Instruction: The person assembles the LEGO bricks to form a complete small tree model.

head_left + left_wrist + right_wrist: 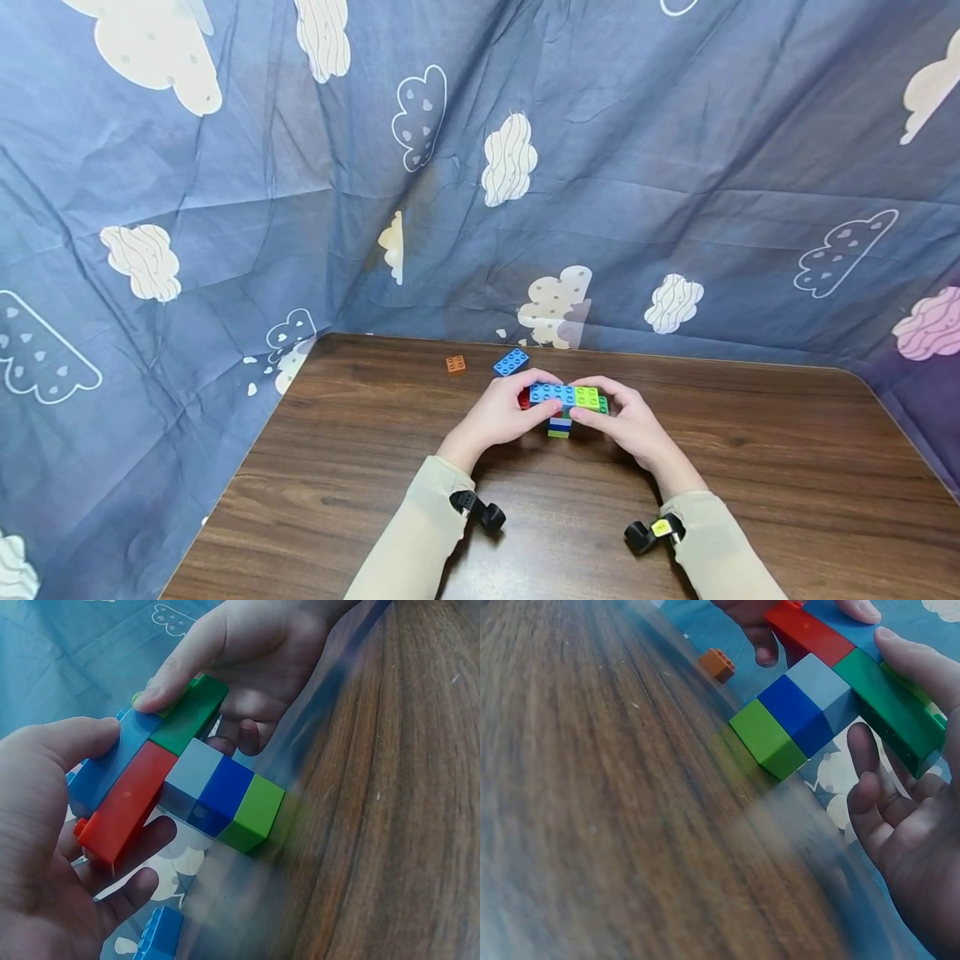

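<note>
Both hands hold one structure of toy building bricks between them. Its top layer is a long blue brick beside a lime green brick. Under these lie a red brick and a green brick, end to end. Below their joint stands a short column: a pale blue brick, a dark blue brick and a lime brick lowest. My left hand grips the blue and red end, thumb on the blue brick's near side. My right hand grips the lime and green end, thumb in front.
Behind the hands, a loose blue brick and a small orange brick lie near the back edge of the brown wooden table. A blue cloth with cloud prints hangs behind and along the left side.
</note>
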Tool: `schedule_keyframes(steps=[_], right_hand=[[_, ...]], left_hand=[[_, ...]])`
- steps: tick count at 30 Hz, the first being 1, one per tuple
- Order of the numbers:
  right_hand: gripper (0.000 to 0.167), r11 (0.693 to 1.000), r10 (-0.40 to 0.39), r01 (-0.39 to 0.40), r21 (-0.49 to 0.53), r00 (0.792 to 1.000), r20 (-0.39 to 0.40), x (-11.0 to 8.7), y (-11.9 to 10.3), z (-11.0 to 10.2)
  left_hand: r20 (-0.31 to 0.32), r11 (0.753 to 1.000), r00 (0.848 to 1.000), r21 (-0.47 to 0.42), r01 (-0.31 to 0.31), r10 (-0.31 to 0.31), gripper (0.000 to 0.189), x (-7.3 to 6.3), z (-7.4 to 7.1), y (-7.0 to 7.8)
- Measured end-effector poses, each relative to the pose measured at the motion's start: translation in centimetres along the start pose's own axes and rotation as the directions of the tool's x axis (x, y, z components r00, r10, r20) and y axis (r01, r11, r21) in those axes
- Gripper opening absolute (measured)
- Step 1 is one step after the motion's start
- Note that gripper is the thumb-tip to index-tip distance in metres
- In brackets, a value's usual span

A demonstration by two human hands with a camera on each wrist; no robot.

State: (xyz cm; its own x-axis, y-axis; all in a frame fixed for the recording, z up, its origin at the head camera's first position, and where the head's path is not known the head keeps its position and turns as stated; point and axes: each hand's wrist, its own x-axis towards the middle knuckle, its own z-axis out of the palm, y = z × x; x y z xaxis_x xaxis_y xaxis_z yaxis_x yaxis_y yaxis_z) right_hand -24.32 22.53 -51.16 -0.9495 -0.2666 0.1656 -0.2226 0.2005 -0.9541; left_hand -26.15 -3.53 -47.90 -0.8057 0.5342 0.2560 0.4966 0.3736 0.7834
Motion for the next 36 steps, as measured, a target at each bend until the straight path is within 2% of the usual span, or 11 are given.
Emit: schedule_keyframes(steps=[6,27,36], right_hand=[[0.043,1.000,0.026,-0.026,-0.006,1.000,0.008,-0.01,0.38,-0.05],[0.037,0.999,-0.011,0.010,-0.033,1.000,-0.029,-0.06,0.65,0.14],[0.040,0.999,0.015,-0.016,-0.032,0.999,-0.033,-0.08,0.69,0.26]], left_hand=[[0.002,1.000,1.000,-0.006,0.014,-0.014,0.033,0.02,0.11,0.00],[-0.006,1.000,1.000,-0.012,0.010,-0.010,0.033,0.12,0.23,-0.27],[-0.008,1.000,1.000,-0.010,0.013,-0.013,0.034,0.13,0.25,-0.29]])
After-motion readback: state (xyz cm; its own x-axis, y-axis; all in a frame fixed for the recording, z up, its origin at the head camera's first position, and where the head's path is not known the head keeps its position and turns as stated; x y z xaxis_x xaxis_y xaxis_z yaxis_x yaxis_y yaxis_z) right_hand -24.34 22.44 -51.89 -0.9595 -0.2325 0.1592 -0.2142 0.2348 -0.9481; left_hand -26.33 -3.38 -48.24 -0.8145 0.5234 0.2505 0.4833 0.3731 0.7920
